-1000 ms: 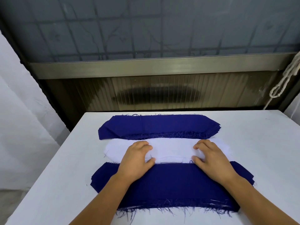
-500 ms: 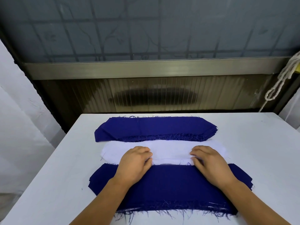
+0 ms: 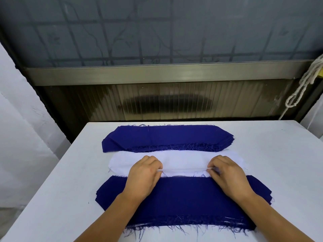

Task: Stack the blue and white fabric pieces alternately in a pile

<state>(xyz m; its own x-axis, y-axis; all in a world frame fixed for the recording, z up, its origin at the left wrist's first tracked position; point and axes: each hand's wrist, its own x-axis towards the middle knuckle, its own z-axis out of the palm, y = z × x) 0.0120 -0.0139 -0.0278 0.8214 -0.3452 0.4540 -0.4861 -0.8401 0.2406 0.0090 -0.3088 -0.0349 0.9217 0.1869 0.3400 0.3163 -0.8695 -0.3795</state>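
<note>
White fabric stack lies mid-counter, between far blue stack and near pile, blue on top. Left hand and right hand pinch the near edge of the top white piece, fingers curled and clamped on it. I'd peel only one layer, lift evenly at both ends, then lay it square over the near pile. Wrists low across the blue; white counter beneath.
</note>
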